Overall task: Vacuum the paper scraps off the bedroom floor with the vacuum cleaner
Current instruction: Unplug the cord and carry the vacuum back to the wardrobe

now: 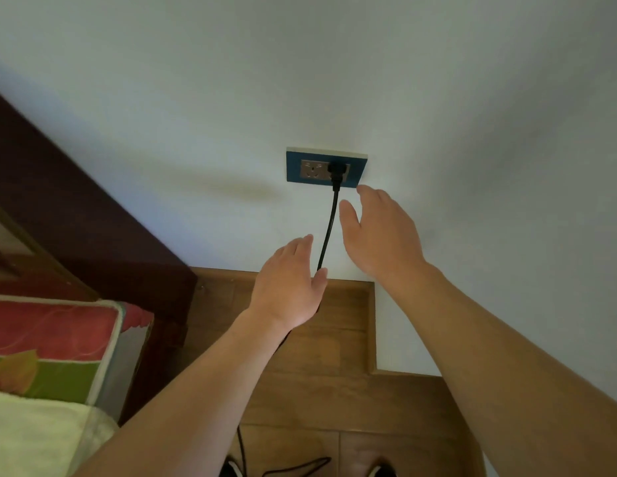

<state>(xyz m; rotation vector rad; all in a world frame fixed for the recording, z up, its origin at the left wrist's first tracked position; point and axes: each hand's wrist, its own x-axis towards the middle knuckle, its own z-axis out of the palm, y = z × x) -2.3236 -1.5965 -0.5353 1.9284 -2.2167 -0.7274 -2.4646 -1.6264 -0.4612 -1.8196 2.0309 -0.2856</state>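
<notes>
A black plug (336, 171) sits in the right socket of a blue wall outlet (326, 167). Its black cord (329, 228) hangs down the white wall and runs behind my left hand to the floor. My left hand (290, 284) is open with straight fingers, just left of the cord, which passes by its thumb. My right hand (379, 232) is open too, fingers spread, just below and right of the outlet, holding nothing. The vacuum cleaner and the paper scraps are out of view.
A dark wooden headboard (76, 218) and a bed with a red and green patterned mattress edge (52, 346) fill the left. Wooden skirting (348, 304) and wood floor (334, 407) lie below. More cord (296, 468) loops on the floor near my feet.
</notes>
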